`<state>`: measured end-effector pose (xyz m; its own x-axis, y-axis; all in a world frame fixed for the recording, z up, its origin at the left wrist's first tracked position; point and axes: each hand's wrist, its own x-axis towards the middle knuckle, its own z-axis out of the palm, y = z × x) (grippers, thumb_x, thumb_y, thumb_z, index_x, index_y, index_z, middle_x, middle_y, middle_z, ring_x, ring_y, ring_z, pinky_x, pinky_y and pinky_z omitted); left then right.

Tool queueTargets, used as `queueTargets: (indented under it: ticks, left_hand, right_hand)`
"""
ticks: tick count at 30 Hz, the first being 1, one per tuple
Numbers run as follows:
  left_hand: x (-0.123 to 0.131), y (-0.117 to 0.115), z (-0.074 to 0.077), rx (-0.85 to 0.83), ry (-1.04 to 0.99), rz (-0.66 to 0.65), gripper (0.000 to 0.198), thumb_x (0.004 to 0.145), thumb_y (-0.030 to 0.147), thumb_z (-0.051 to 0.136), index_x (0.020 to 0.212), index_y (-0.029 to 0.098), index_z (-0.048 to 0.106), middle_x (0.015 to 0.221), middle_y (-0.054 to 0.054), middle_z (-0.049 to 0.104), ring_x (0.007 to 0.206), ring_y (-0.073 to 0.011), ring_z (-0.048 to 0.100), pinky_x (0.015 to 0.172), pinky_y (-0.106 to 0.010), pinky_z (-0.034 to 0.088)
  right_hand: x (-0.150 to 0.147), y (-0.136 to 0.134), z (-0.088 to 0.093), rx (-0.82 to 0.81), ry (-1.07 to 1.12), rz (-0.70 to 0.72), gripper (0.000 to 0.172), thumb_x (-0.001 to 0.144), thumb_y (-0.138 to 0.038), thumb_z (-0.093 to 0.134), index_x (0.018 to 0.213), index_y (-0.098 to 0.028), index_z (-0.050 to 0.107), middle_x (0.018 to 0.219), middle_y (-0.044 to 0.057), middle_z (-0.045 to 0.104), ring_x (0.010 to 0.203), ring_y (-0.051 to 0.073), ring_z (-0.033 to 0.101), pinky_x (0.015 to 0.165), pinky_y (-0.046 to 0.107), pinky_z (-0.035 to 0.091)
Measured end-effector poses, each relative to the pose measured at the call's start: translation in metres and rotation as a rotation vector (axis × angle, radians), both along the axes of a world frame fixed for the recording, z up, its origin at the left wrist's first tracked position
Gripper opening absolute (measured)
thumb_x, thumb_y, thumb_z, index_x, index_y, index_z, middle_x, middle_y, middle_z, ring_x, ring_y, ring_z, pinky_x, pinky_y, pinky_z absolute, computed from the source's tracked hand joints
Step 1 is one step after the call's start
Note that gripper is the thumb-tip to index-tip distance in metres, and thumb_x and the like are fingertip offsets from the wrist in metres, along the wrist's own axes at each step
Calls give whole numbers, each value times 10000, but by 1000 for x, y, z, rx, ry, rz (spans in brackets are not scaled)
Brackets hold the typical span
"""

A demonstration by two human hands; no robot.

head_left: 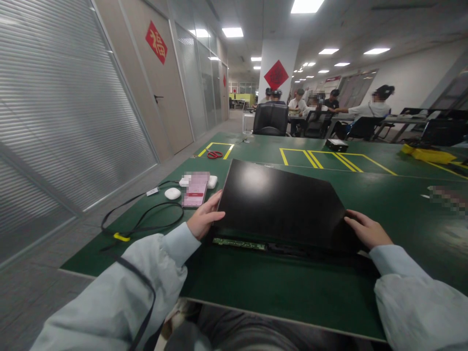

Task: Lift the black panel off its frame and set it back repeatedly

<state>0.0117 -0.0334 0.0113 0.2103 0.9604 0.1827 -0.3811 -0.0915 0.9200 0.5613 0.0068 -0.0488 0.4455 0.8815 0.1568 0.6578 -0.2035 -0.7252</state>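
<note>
A flat black display panel [281, 200] lies on the green table [278, 292] in front of me, with a thin green circuit strip [239, 243] along its near edge. My left hand [204, 217] grips the panel's left edge near the front corner, fingers curled around it. My right hand [365, 229] rests on the panel's right front corner, fingers laid over the top and bent at the edge. Both sleeves are pale grey.
Left of the panel lie a phone [196, 190], a small white case [172, 193] and a looping black cable [146, 217]. Red scissors [214, 154] sit farther back, as do a black box [336, 145] and a yellow cloth [429, 154]. Several people sit at far tables behind a black chair [270, 119].
</note>
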Motion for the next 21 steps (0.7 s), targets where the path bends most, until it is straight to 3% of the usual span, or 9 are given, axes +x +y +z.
queueTargets:
  ticks: [6, 10, 12, 14, 16, 19, 21]
  left_hand:
    - [2, -3, 3, -13, -3, -47, 900, 735, 274, 992, 1596, 218, 734, 1658, -141, 721, 1705, -453, 456, 1406, -561, 367]
    - [1, -3, 3, -47, -21, -44, 950, 718, 265, 1002, 1620, 216, 708, 1605, -154, 757, 1644, -462, 543, 1372, -573, 428]
    - [0, -2, 4, -38, -33, -24, 950, 709, 247, 995, 1614, 215, 712, 1595, -149, 764, 1626, -458, 566, 1368, -558, 437]
    - [-1, -1, 6, -23, -49, 2, 967, 701, 235, 984, 1625, 217, 702, 1590, -143, 769, 1610, -452, 585, 1363, -545, 446]
    - [-3, -1, 8, -21, -62, 18, 997, 695, 237, 980, 1647, 222, 682, 1573, -137, 782, 1586, -450, 612, 1351, -544, 462]
    - [-4, 1, 11, -24, -71, 21, 1014, 699, 259, 982, 1663, 213, 667, 1533, -142, 805, 1548, -453, 649, 1329, -545, 487]
    - [-4, 1, 11, -26, -73, 7, 993, 704, 273, 984, 1647, 197, 682, 1510, -153, 816, 1527, -456, 666, 1319, -545, 494]
  right_hand:
    - [-11, -8, 17, 29, 123, -32, 384, 683, -572, 776, 935, -287, 831, 1147, 140, 875, 1296, 468, 762, 1185, 594, 564]
    - [-18, -14, 28, 49, 272, -30, 342, 632, -539, 827, 855, -280, 805, 1227, 153, 872, 1443, 478, 684, 1291, 557, 464]
    - [-20, -16, 32, 108, 386, -20, 349, 592, -490, 867, 860, -275, 806, 1257, 151, 869, 1506, 479, 640, 1343, 546, 404]
    - [-22, -18, 38, 169, 514, 6, 403, 587, -464, 891, 930, -264, 821, 1289, 145, 865, 1517, 463, 640, 1342, 533, 427]
    - [-24, -22, 45, 202, 602, 34, 450, 628, -474, 883, 1018, -257, 826, 1326, 140, 858, 1503, 437, 665, 1300, 506, 500]
    - [-27, -39, 56, 227, 684, 64, 414, 712, -448, 869, 1087, -276, 838, 1374, 103, 848, 1588, 392, 605, 1341, 453, 466]
    - [-31, -53, 60, 317, 700, 76, 361, 841, -537, 802, 1103, -293, 850, 1338, 80, 855, 1579, 373, 617, 1352, 482, 476]
